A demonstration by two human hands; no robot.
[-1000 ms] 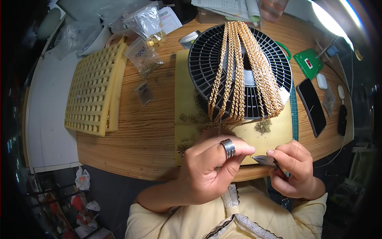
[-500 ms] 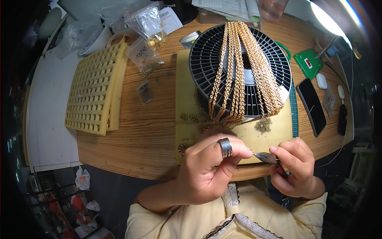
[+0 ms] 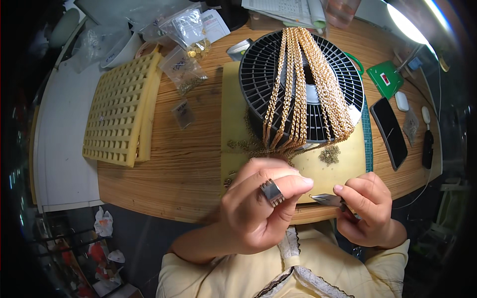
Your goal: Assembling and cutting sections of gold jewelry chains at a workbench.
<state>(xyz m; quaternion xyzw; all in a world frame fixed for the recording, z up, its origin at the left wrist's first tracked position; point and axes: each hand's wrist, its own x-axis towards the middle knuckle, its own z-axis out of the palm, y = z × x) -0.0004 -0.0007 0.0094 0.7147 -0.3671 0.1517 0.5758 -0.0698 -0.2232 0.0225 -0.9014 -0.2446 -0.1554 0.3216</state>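
My right hand (image 3: 370,206) grips a pair of pliers (image 3: 329,199), its pointed metal jaws turned left. At their tip sits a tiny gold-coloured ring (image 3: 312,197). Just left of that, my left hand (image 3: 258,208), with a wide dark ring on one finger, is closed in a pinch; what its fingertips hold is hidden. Beyond both hands stands a black spool (image 3: 254,74) with several gold chains (image 3: 325,94) draped over it. Their lower ends gather behind my left hand. Small loose rings (image 3: 329,154) lie heaped on the pale yellow mat (image 3: 348,166).
Yellow foam trays (image 3: 117,111) with square pockets lean at the left. Small plastic bags (image 3: 183,69) of metal parts lie between them and the spool. To the right are a phone (image 3: 389,133), a green device (image 3: 385,79) and a bright lamp (image 3: 410,25).
My left fingertips have drawn up and slightly left, off the pliers' tip. The pliers have shifted a little left and down, still in my right hand.
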